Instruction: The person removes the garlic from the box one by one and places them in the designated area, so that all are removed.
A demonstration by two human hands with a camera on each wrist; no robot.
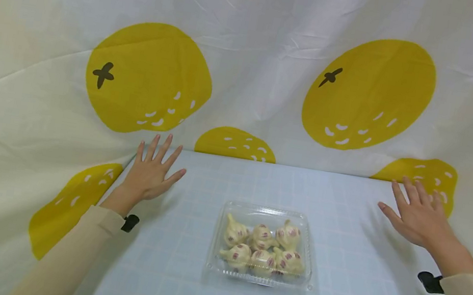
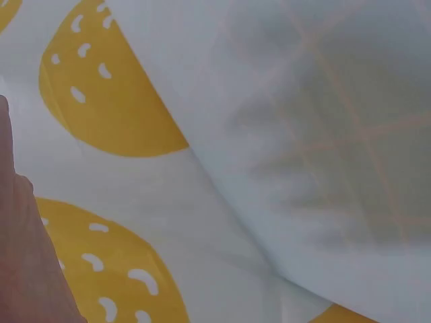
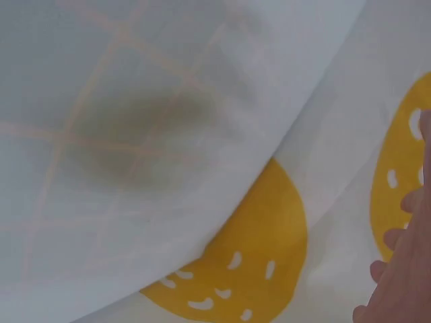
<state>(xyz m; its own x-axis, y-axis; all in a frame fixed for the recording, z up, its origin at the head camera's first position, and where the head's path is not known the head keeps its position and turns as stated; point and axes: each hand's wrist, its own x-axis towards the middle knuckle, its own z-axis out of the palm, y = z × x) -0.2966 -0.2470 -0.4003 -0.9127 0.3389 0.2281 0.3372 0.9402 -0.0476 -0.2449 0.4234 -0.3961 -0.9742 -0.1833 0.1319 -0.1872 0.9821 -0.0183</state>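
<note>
A clear plastic clamshell box (image 1: 259, 279) lies on the table with its lid down. Inside it are several garlic bulbs (image 1: 263, 262), pale with purplish marks, set in two rows. To the left of the box, my left hand (image 1: 149, 177) hovers over the table's far left corner, fingers straight and spread, holding nothing. My right hand (image 1: 422, 218) is held up likewise on the far right side, fingers spread. Both hands are well apart from the box. Each wrist view catches only a strip of its own hand at the border, with the hand's shadow on the cloth.
The table (image 1: 176, 293) has a pale blue checked cover. A white curtain (image 1: 265, 80) printed with yellow lemons hangs behind it and along the sides. Dark wrist bands (image 1: 130, 223) show below both sleeves.
</note>
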